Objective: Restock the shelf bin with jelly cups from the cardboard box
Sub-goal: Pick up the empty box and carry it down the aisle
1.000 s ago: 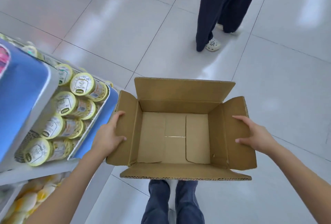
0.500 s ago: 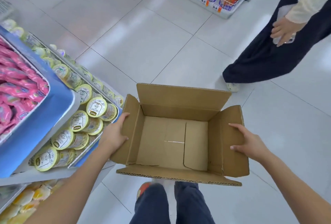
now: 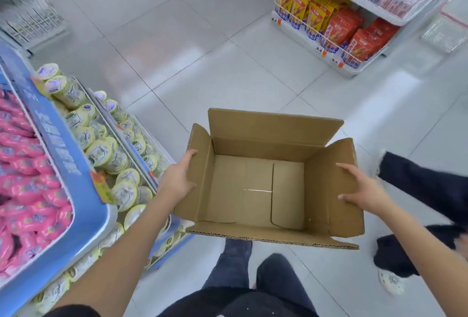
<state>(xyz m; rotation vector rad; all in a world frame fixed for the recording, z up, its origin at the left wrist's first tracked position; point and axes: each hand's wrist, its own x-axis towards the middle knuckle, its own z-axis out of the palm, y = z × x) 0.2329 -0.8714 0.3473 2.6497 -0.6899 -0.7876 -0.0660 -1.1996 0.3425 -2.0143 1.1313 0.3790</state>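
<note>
Head view: both hands, left and right, grasp the side flaps of the empty cardboard box at frame centre, likely light and stiff

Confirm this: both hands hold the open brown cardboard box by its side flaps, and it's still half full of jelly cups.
Not quite. The head view shows the open brown cardboard box empty; left hand and right hand do hold its side flaps.
</note>
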